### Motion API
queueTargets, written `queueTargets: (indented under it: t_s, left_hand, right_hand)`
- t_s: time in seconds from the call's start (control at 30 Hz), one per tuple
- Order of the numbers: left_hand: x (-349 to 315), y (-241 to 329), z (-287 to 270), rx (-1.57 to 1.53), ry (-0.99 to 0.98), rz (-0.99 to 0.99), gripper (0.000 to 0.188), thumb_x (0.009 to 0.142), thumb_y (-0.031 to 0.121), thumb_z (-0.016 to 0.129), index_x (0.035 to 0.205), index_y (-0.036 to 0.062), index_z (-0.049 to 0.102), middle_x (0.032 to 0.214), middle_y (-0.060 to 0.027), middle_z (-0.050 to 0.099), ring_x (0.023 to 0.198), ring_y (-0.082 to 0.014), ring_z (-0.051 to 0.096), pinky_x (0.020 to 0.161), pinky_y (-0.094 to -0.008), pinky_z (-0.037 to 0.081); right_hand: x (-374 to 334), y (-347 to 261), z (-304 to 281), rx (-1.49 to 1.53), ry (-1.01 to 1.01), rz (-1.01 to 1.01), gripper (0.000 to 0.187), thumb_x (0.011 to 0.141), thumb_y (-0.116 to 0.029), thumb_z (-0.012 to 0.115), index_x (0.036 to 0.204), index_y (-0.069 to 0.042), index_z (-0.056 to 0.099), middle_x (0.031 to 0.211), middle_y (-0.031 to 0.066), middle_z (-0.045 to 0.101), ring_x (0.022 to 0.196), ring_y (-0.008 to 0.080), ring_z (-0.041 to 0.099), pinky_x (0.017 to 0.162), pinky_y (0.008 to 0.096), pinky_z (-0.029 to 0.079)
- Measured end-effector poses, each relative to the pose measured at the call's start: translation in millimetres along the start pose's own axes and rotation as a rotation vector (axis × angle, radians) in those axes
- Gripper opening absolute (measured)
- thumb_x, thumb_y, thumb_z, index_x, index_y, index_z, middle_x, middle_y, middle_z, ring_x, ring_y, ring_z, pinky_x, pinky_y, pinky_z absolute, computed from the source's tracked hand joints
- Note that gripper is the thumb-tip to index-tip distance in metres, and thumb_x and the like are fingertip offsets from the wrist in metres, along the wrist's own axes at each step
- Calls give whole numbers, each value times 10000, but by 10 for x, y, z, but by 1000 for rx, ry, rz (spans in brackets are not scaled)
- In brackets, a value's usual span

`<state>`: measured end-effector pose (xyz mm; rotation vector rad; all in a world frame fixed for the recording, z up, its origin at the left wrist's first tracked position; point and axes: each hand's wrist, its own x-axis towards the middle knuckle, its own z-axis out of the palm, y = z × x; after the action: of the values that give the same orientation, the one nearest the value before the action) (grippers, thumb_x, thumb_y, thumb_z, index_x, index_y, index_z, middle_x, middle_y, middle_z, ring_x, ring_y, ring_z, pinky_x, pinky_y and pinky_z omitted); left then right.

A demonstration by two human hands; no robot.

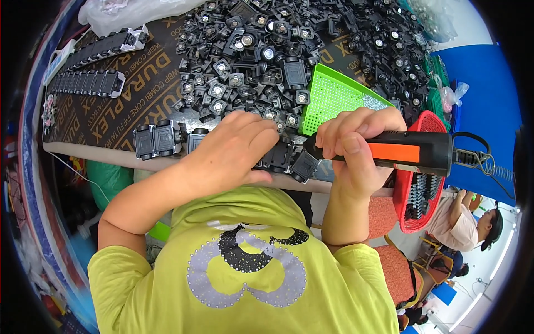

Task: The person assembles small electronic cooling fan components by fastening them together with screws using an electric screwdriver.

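Note:
My right hand [364, 145] is wrapped round a black electric screwdriver [414, 150] with an orange panel, held sideways and pointing left. A coiled cord leaves its right end. The screwdriver's front reaches the small black plastic parts [305, 165] near the table's front edge; its tip is hard to make out. My left hand [236, 146] lies with curled fingers over a black plastic part [278, 156] next to the tip, steadying it; the fingers hide much of it. Just left of that hand lie more black plastic blocks [158, 139].
A large heap of black parts with silvery round centres [245, 61] covers the table's back. A green perforated tray [334, 97] leans by the heap. Rows of joined black blocks [92, 83] lie far left. A red basket [424, 125] with grey parts hangs at the right edge.

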<state>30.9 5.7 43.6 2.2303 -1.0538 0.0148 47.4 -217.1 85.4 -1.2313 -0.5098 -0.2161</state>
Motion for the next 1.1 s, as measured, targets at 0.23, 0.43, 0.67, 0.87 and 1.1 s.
queueTargets:
  t_s: [0.23,0.43,0.67,0.87,1.1]
  left_hand:
    - [18,35,90,0,-29,-124,746,673,268,877,1312,33,572,1261,-112,640,1200,-339,550,1022,-471,420]
    - [40,35,80,8,-90,-154,724,682,255,871,1308,39,578,1221,-94,665,1188,-322,556,1010,-459,416]
    - [66,10,136,29,-10,-83,628,678,221,860,1199,2,586,1027,-85,685,1046,-275,572,954,-407,425]
    - [47,-13,152,-2,34,-58,630,672,206,858,1196,-8,581,1030,-98,677,1051,-287,574,962,-420,433]
    - [58,-30,165,-1,29,-52,622,664,201,862,1184,-6,590,1036,-94,677,1055,-287,578,972,-413,439]
  right_hand:
    - [-9,31,93,-4,21,37,386,753,144,763,936,-54,486,756,96,641,640,167,632,648,313,552]
    - [-3,60,120,-57,-2,59,391,746,132,778,930,-60,491,747,92,647,652,164,637,643,303,546]
    - [52,112,92,-73,-240,19,345,773,89,752,932,-61,486,685,99,588,530,200,554,548,360,510]
    - [59,9,126,-50,-288,195,325,659,-42,905,766,-96,603,720,30,652,649,188,650,617,310,524]
    - [105,85,82,-158,-463,32,336,717,23,847,865,-91,569,675,51,618,536,209,573,536,357,500]
